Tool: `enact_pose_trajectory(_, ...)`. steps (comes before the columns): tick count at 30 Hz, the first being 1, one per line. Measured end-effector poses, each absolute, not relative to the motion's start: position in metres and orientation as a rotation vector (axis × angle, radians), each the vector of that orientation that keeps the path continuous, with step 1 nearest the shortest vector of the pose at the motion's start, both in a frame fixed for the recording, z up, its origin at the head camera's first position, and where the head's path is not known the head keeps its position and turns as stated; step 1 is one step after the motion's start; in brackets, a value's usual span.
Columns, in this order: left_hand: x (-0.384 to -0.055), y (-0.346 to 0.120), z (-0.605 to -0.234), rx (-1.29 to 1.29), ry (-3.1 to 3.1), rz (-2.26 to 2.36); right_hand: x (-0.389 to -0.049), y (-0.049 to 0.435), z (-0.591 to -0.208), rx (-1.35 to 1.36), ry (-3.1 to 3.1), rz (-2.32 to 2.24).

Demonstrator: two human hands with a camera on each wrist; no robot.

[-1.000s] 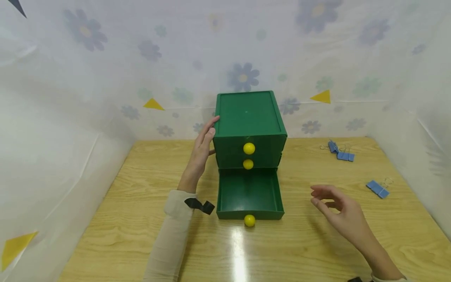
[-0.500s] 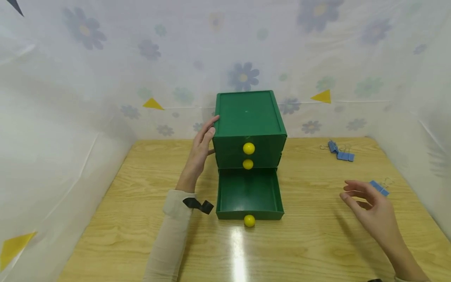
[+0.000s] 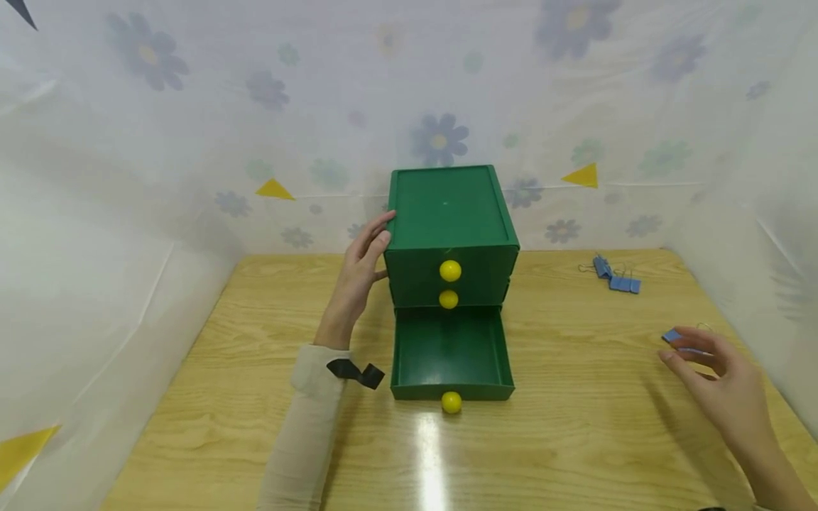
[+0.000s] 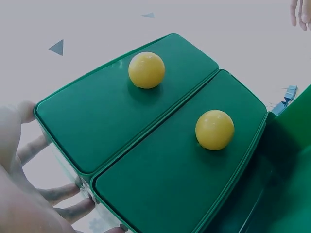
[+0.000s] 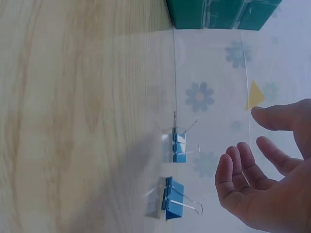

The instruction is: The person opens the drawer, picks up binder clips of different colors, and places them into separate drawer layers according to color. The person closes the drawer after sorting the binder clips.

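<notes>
A green drawer cabinet (image 3: 447,206) with yellow ball knobs stands mid-table. Its bottom drawer (image 3: 452,351) is pulled out, and no contents show inside. My left hand (image 3: 358,277) rests against the cabinet's left side, thumb near the front corner; the left wrist view shows its fingers (image 4: 63,194) spread along that wall. To the right, my right hand (image 3: 722,376) hovers above a blue binder clip (image 3: 671,336), partly covering it. Its fingers are loosely bent, with nothing between them. Two more binder clips (image 3: 625,284) lie farther back; the right wrist view shows two clips (image 5: 174,199).
The wooden table (image 3: 562,440) is enclosed by white flower-print sheeting (image 3: 319,92) at the back and sides. Yellow triangles (image 3: 581,175) mark the sheeting. A black strap (image 3: 358,372) hangs at the left cuff.
My right hand has moved rightward across the table, from beside the drawer to over the nearest binder clip. The left hand and the cabinet have stayed in place.
</notes>
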State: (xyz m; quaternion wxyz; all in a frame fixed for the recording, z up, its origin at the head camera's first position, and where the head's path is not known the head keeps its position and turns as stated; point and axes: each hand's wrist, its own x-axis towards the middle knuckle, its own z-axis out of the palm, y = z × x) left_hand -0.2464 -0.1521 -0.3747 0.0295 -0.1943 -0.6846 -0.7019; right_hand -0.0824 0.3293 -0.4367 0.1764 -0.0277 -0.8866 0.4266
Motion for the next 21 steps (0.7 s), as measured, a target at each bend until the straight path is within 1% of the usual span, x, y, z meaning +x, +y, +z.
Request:
enact_pose_trajectory(6,-0.244,-0.151,-0.371,-0.595,-2.110,-2.167,-0.086,0.344,-0.435,-0.138,-2.439,1.161)
enact_pose_trajectory(12,-0.246,-0.150,-0.376,-0.582,-2.104,-2.166,-0.094,0.366,-0.438,-0.219,-2.439,1.043)
enact_pose_trajectory(18,-0.247,-0.149,-0.378,-0.591,-2.099,-2.163,-0.096,0.389,-0.447,-0.403,-2.496,1.151)
enact_pose_trajectory(21,-0.247,-0.149,-0.379,-0.590,-2.100,-2.164,-0.099,0.398,-0.453,-0.446,-2.537,1.192)
